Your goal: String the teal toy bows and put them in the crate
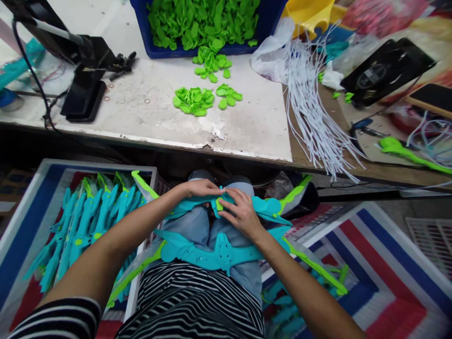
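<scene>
Through the head view, I see my right hand (243, 213) pinching a lime piece (219, 204) at the middle of the turquoise bow (263, 206) across the lap; my left hand (205, 188) touches there too, its grip too hidden to tell.

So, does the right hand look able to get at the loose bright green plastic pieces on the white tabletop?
Probably yes: the loose green pieces lie uncovered on the white tabletop, with nothing evident blocking the right hand, though it is busy at the upper turquoise plastic part.
</scene>
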Action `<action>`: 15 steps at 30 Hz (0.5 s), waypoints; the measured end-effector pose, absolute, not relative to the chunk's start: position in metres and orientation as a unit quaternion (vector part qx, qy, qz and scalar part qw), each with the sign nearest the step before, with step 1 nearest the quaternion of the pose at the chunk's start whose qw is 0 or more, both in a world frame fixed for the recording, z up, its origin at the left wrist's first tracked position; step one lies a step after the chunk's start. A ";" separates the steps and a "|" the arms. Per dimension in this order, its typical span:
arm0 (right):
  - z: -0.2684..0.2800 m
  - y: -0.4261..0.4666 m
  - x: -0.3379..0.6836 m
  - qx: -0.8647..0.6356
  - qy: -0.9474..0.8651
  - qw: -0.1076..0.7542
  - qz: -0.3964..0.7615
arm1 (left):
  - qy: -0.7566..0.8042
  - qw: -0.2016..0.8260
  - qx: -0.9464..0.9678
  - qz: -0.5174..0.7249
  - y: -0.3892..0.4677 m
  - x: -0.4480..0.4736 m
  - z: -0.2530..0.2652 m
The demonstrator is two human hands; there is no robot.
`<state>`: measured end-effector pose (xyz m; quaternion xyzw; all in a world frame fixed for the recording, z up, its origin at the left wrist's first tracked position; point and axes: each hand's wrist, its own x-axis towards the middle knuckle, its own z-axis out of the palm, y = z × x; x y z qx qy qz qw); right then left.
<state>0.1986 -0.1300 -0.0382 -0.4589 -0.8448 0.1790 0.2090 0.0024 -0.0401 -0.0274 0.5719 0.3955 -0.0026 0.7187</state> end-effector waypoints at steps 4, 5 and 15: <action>-0.042 -0.133 0.197 -0.502 -0.812 0.212 0.209 | 0.359 0.658 0.662 0.003 -0.036 0.001 -0.031; -0.043 -0.132 0.196 -0.518 -0.798 0.215 0.221 | 0.363 0.645 0.672 0.001 -0.036 0.001 -0.032; -0.047 -0.121 0.185 -0.537 -0.800 0.146 0.227 | 0.410 0.590 0.696 0.000 -0.040 0.001 -0.029</action>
